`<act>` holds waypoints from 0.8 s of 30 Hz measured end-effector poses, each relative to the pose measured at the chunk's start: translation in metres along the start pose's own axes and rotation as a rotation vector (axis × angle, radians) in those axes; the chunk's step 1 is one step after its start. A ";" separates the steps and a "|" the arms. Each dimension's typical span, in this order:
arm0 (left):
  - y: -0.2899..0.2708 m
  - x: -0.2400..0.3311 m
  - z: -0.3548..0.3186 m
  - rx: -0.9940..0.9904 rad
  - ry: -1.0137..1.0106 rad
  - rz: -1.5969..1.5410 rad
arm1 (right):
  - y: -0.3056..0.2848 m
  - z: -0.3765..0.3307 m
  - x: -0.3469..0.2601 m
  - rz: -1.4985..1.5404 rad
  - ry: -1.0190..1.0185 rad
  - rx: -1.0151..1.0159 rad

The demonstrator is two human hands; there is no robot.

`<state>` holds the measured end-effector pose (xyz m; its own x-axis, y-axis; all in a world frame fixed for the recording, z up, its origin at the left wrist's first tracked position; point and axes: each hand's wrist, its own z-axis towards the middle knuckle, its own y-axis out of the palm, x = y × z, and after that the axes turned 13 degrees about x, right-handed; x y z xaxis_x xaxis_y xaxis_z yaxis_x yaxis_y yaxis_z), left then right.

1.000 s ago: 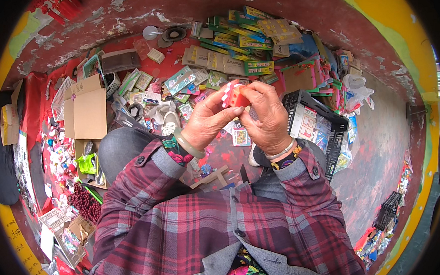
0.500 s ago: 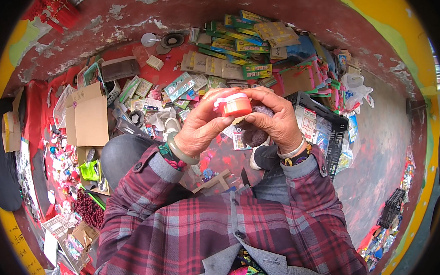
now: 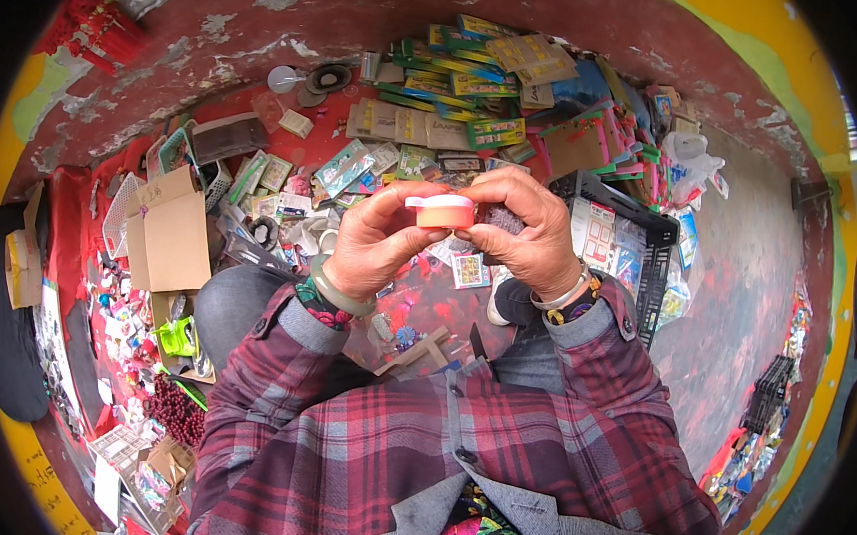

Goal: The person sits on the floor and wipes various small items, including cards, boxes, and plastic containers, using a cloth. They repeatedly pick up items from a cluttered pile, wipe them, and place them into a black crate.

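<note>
A small round orange container with a pink lid (image 3: pixel 444 211) is held level between my two hands, in front of my chest. A pale pink tab sticks out from its left side. My left hand (image 3: pixel 371 247) pinches it between thumb and fingers from the left. From the right, my right hand (image 3: pixel 532 236) grips it with the thumb below and fingertips near the top. Behind the right hand's fingers shows a fuzzy grey-purple cloth-like piece (image 3: pixel 499 216), mostly hidden; how it is held I cannot make out.
A black plastic crate (image 3: pixel 653 270) with packaged items stands right of my knees. Flat colourful packages (image 3: pixel 477 81) pile up against the far wall. To the left is an open cardboard box (image 3: pixel 171 230). Small goods and a brown cardboard strip (image 3: pixel 419 349) lie on the floor.
The container has turned from tilted, lid partly showing, to level and side-on. The hands have shifted a little, and the fuzzy grey-purple piece is now more hidden behind the right hand.
</note>
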<state>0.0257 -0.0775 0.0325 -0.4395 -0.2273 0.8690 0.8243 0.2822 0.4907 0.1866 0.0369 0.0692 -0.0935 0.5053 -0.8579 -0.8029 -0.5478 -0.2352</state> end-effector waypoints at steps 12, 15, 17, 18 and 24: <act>-0.007 -0.003 -0.001 0.005 0.200 0.425 | 0.003 0.000 0.007 0.052 0.056 -0.034; -0.001 0.002 0.001 0.098 0.246 0.524 | 0.005 0.000 0.006 0.093 0.141 -0.045; 0.000 0.003 0.001 0.123 0.245 0.608 | 0.007 0.000 0.006 0.105 0.152 -0.044; 0.002 0.004 0.001 0.135 0.244 0.650 | 0.007 0.000 0.007 0.126 0.182 -0.041; 0.017 0.035 0.000 0.097 0.155 0.861 | 0.019 -0.010 0.013 0.348 0.432 0.030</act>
<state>0.0238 -0.0806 0.0713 0.3795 -0.0208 0.9250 0.8102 0.4901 -0.3214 0.1762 0.0264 0.0487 -0.1114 -0.0250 -0.9935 -0.7850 -0.6108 0.1034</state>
